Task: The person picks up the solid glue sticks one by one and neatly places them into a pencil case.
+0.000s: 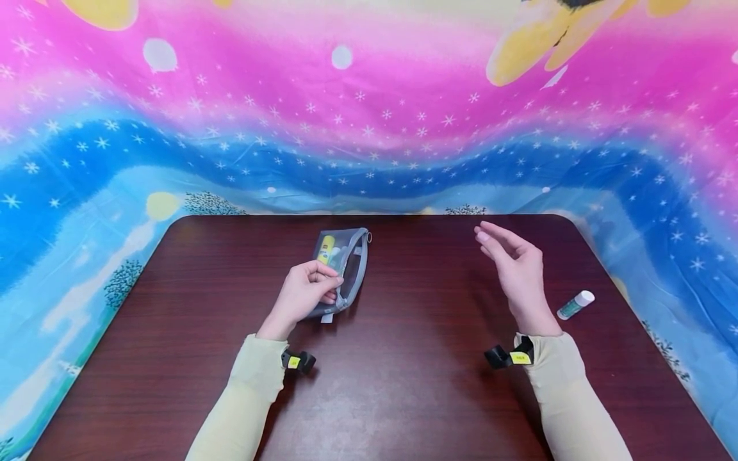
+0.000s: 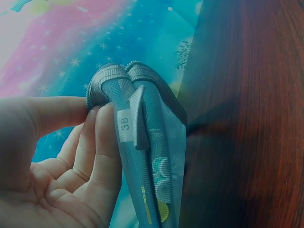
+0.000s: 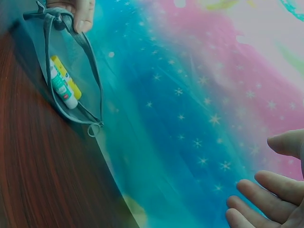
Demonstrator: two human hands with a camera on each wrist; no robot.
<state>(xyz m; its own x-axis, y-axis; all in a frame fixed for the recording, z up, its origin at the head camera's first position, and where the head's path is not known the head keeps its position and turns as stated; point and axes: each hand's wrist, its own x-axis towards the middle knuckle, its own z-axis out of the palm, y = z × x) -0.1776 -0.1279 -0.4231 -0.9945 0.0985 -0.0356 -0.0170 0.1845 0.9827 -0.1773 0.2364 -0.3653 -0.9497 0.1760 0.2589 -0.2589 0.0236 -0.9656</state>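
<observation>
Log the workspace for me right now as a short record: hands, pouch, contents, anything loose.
left hand: pinches the pouch's rim
right hand: holds nothing, raised over the table
pouch: grey mesh, unzipped, mouth spread open
contents seen: yellow tube, white-and-green tube, side by side
loose: white-capped tube, lying on the table to the right of the right hand

The head camera looks forward and down, from above, over most of the table (image 1: 398, 384) to the patterned cloth (image 1: 369, 121). The left wrist camera faces the pouch (image 2: 132, 164) very closely; the right one, probably tilted, sees it from farther. Both wrist views share the left grip (image 2: 71, 164).
</observation>
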